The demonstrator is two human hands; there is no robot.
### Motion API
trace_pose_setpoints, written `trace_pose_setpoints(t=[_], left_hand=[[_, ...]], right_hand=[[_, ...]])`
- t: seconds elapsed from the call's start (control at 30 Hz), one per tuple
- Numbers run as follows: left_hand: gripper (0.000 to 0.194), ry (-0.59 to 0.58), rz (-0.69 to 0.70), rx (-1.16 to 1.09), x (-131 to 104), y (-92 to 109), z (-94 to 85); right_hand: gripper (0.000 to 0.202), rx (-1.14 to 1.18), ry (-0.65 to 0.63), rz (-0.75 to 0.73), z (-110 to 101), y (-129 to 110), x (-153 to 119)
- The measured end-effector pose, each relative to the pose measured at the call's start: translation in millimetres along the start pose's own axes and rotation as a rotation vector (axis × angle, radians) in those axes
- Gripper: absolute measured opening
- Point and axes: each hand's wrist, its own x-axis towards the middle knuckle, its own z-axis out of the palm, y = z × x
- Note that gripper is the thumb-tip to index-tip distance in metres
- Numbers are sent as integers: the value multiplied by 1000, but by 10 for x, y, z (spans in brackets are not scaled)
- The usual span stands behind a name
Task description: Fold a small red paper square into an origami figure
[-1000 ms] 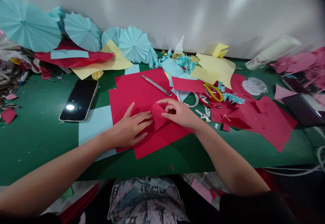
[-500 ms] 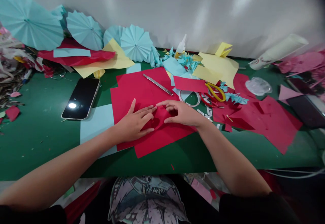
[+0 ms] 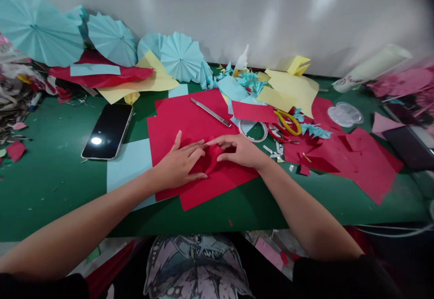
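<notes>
Red paper sheets (image 3: 176,113) lie overlapped on the green table, with a small folded red piece (image 3: 210,154) on top of them. My left hand (image 3: 181,163) rests on this red paper with its fingers spread. From the right, my right hand (image 3: 237,149) touches the small red piece, its thumb and index finger apart on either side of it. The fingertips of both hands nearly meet at the piece's upper left edge. A silver cutter (image 3: 210,112) lies on the red sheets above my hands. Light blue paper (image 3: 129,163) sticks out at the left.
A phone (image 3: 109,131) lies at the left. Pleated blue fans (image 3: 182,59) stand along the wall. Right of my hands are a tape roll (image 3: 243,129), yellow-handled scissors (image 3: 291,122), red scissors (image 3: 276,132), a glue bottle (image 3: 242,59) and red scraps (image 3: 366,158).
My right hand has shifted slightly left along the small red piece, whose folded part now stands a little higher. My left hand has hardly moved.
</notes>
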Motion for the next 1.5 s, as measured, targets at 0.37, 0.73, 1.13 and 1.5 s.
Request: trace_pose_setpoints(t=[0.37,0.73,1.13,1.5], left_hand=[[43,5,-47,-31,15,-17,16],[43,33,-77,-144,17,-25,16],[41,64,7,17,-8,-13,58],[28,172,171,145,-92,146,-58]], right_hand=[[35,-69,-42,7,-32,20,14],[70,-277,-129,-49,-28,-6,11],[70,-154,-140,-37,-17,-12,12],[58,-68,-84,-23,8,-5,15]])
